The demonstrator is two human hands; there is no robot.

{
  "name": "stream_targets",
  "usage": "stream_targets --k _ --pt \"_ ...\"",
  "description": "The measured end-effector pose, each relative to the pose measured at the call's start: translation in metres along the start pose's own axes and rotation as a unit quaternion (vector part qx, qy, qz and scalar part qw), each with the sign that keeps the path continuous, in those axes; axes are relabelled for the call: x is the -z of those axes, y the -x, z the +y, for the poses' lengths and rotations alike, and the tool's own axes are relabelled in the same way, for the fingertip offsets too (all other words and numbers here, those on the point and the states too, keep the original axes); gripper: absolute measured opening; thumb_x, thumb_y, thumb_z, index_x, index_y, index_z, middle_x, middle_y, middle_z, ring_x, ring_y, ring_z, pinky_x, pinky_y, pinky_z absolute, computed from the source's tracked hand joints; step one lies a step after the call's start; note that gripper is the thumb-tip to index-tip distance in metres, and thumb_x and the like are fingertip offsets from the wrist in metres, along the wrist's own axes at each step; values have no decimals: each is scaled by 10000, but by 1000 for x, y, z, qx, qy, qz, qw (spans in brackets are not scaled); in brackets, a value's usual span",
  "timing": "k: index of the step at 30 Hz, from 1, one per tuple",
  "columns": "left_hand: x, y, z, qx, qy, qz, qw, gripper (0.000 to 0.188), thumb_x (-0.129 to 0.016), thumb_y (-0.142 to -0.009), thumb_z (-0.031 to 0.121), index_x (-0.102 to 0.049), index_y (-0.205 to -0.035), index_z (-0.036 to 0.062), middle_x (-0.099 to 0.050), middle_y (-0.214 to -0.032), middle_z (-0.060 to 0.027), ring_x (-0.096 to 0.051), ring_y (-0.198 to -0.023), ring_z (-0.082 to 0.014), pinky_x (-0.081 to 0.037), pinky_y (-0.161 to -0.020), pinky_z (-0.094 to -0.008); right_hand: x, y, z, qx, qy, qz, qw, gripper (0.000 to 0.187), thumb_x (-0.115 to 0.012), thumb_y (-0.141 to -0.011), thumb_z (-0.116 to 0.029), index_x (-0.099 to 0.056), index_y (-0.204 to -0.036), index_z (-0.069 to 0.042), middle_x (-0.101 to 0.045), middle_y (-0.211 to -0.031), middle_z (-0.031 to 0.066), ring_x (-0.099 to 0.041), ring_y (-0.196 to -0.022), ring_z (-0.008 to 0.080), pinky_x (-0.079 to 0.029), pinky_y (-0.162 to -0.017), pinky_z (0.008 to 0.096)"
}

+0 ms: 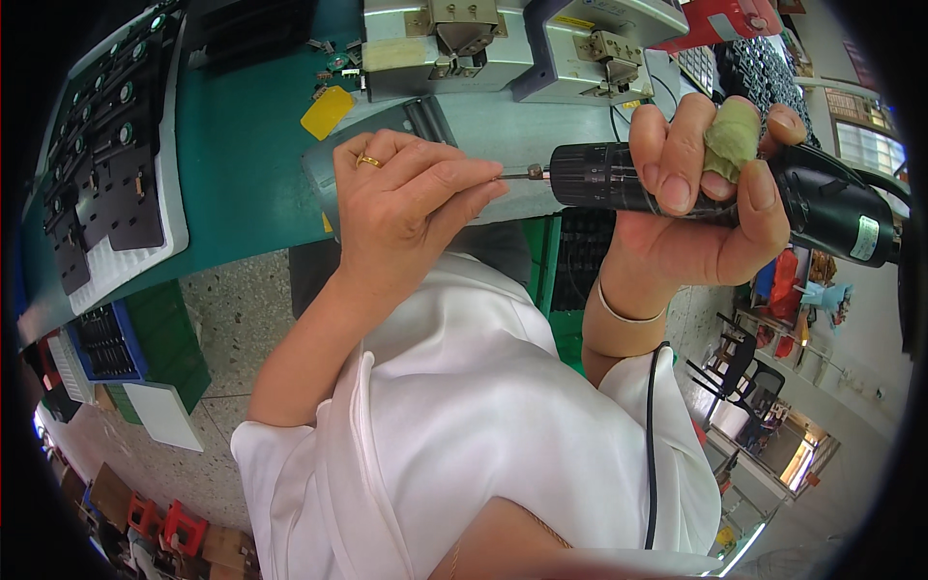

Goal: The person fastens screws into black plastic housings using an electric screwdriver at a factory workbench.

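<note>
My right hand point(706, 184) is wrapped round a black electric screwdriver point(594, 176), held sideways with its tip toward the left. A green wrap covers one of the fingers. From the chuck a thin metal bit point(522, 176) sticks out. My left hand point(411, 188), with a ring on one finger, pinches the bit's far end between thumb and fingertips; whether a screw sits there is hidden. Below my left hand, a grey flat piece point(324, 169) lies on the green table mat point(232, 184), partly covered by the hand.
Metal machines point(454, 48) stand along the far side. Small loose parts point(338, 63) and a yellow piece point(328, 112) lie beside them. At left, a white tray point(172, 184) holds several black parts point(126, 164). A green crate point(169, 338) stands below the table edge.
</note>
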State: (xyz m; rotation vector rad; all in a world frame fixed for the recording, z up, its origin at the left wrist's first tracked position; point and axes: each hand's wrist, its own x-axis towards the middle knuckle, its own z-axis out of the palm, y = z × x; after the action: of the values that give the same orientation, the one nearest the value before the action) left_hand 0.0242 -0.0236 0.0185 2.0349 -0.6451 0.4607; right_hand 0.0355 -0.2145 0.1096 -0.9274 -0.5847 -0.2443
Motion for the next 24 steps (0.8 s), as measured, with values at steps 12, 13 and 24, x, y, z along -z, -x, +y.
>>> stream_targets --k 12,13,24 --pt "9 13 -4 -1 25 53 998 217 -817 -729 183 -772 -939 163 -685 -835 44 -576 -810 -151 -341 -850 -308 -21 -3 7 -17 -12 -49 999 355 -487 -883 -128 -500 -1231 -59 -517 -764 23 -523 -642 151 -398 -611 313" --pt "10 14 -4 2 24 47 999 214 -816 -731 183 -771 -940 169 -685 -840 48 -575 -813 -150 -336 -858 -313 -21 -3 8 -18 -12 -49 999 355 -487 -883 -128 -500 -1231 -59 -517 -764 23 -523 -642 151 -398 -611 313" --pt "11 18 -4 -2 3 33 999 223 -806 -748 184 -754 -963 205 -658 -861 67 -566 -835 -139 -308 -881 -328 -19 -4 9 -23 18 -115 993 364 -499 -889 -113 -480 -1249 -66 -512 -783 28 -527 -640 159 -394 -590 320"
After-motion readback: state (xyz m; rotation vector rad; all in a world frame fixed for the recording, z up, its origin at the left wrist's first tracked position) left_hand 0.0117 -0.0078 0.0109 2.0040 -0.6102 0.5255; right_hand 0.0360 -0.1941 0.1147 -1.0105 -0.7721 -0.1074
